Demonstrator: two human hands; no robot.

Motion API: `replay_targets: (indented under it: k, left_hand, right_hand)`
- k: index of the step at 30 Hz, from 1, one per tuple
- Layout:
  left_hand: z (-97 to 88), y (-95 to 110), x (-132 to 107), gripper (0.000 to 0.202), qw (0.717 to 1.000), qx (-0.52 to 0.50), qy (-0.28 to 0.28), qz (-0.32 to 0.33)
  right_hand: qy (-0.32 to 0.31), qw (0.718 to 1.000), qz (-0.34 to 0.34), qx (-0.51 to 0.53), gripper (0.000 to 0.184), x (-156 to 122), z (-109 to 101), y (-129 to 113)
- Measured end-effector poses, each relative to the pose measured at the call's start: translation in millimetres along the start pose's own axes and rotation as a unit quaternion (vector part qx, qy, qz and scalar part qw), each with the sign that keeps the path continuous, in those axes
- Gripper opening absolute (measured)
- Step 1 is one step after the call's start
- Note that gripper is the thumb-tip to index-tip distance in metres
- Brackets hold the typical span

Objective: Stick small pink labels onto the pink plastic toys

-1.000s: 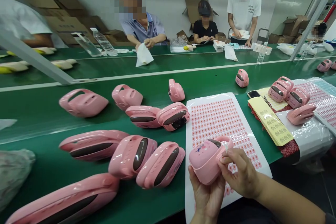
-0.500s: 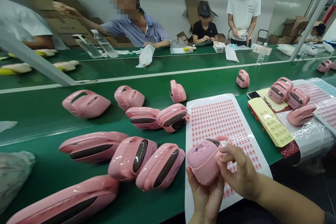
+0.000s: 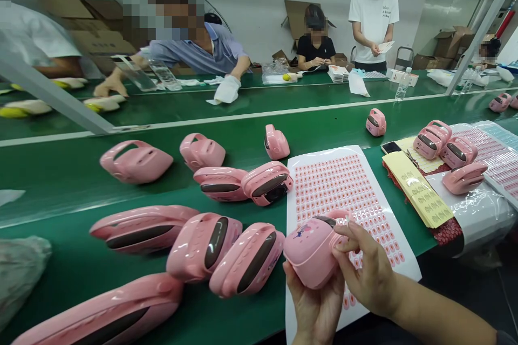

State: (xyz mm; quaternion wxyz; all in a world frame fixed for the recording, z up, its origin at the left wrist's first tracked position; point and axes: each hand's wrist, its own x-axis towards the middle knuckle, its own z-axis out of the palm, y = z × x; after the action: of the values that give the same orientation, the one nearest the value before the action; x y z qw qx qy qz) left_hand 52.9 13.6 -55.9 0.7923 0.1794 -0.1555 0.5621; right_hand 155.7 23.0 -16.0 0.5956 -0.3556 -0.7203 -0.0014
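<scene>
Over the label sheet (image 3: 291, 199) at six o'clock, left hand (image 3: 311, 302) cupped beneath a pink plastic case (image 3: 308, 252), seemingly steadying it; right hand (image 3: 364, 269) half-closed, fingertips (image 3: 342, 230) pinching its upper edge. Loose cases (image 3: 202, 250) lie at nine o'clock on the green conveyor belt (image 3: 52, 221).

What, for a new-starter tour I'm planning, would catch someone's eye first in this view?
Most striking are the glossy pink plastic cases strewn across the green conveyor belt. At bottom right, the person's left hand and right hand hold one pink case above a white sheet of pink labels. Beyond the belt, a co-worker in a blue shirt leans forward.
</scene>
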Motion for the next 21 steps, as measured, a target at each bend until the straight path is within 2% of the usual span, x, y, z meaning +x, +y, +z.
replay_targets:
  k: [8,16,19,21]
  left_hand:
    - [0.4,-0.4,0.2,0.054,0.999,-0.011,0.028,-0.011]
    - [-1.9,-0.2,-3.5,0.049,0.998,-0.048,0.049,-0.012]
    - [-5.8,0.4,-6.1,0.053,0.997,-0.057,0.051,-0.005]
    - [-7.0,0.8,-6.7,0.055,0.998,-0.043,0.039,-0.01]
  right_hand:
    - [-0.067,0.995,-0.074,-0.03,0.06,7.1,-11.0,9.4]
    - [-0.068,0.997,-0.037,0.001,0.063,-0.3,-9.7,11.9]
    - [-0.095,0.993,-0.045,0.057,0.063,-2.0,-11.9,13.1]
    - [-0.087,0.991,-0.022,0.1,0.059,-2.2,-13.7,13.4]
